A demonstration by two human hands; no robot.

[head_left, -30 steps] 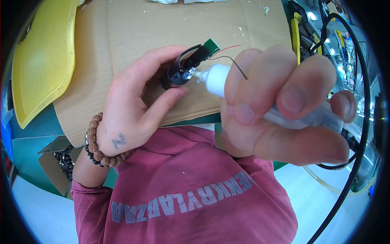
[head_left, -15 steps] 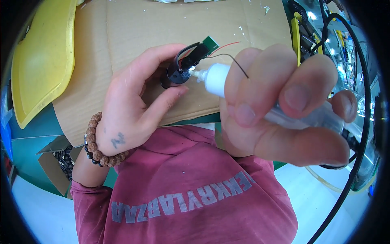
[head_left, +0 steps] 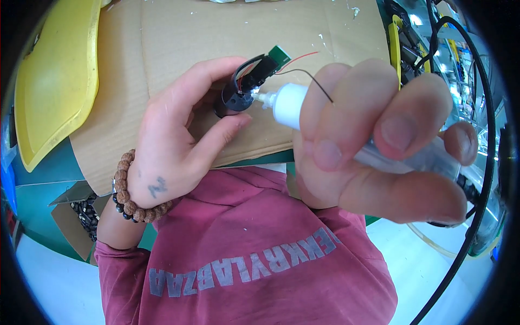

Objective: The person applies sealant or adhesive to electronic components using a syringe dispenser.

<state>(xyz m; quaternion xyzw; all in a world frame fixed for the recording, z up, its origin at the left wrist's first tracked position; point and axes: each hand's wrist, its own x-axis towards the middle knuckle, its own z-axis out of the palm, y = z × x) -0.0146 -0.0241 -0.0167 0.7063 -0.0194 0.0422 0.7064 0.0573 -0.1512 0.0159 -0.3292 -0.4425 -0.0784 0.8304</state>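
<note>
Cradling black housing [head_left: 233, 103], wires [head_left: 239, 75] apparently inside: left hand [head_left: 176, 122]

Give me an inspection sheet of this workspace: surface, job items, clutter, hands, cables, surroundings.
Surface: brown cardboard sheet with white specks.
Job items: black cylindrical part with green circuit board; clear dispenser with white collar, tip at the part, contact unclear.
Clutter: yellow tray left; open box of dark pieces lower left.
Hands: left hand holds the part; right hand grips the dispenser.
Cables: red wire, dark wire by the part; black cable right.
Surroundings: crowded, blurred gear right.
</note>
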